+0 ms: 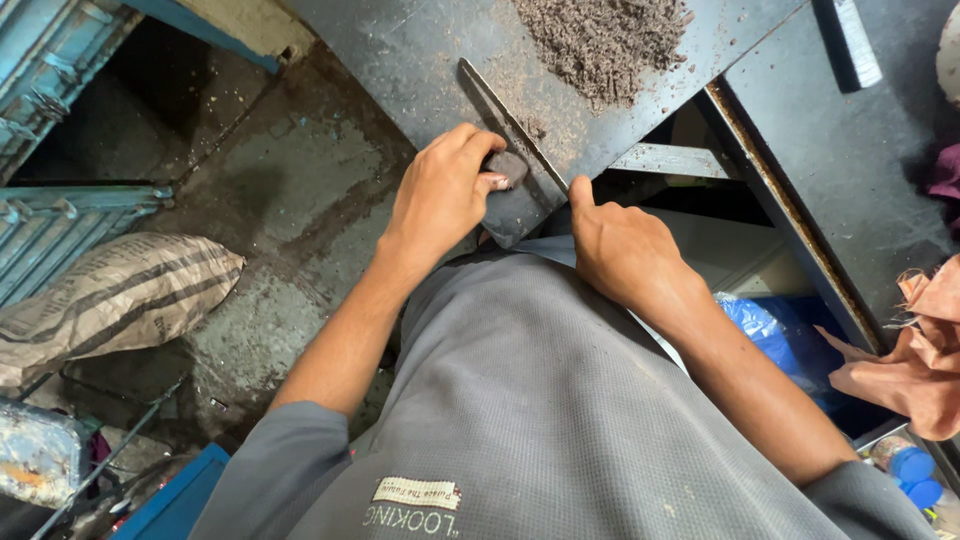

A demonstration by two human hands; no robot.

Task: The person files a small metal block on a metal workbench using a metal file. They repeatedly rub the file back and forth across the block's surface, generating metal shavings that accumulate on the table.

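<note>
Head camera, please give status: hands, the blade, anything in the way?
Left hand pinches dark lump against long blade. Right hand at blade's near end. Shavings pile beyond, clear.

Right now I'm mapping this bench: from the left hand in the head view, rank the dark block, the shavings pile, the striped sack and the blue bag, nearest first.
1. Dark block: under the left hand's fingers, at the bench edge.
2. Shavings pile: up the bench, top of view.
3. and 4. Blue bag, lower right, and striped sack, floor at far left: too close to call.
</note>
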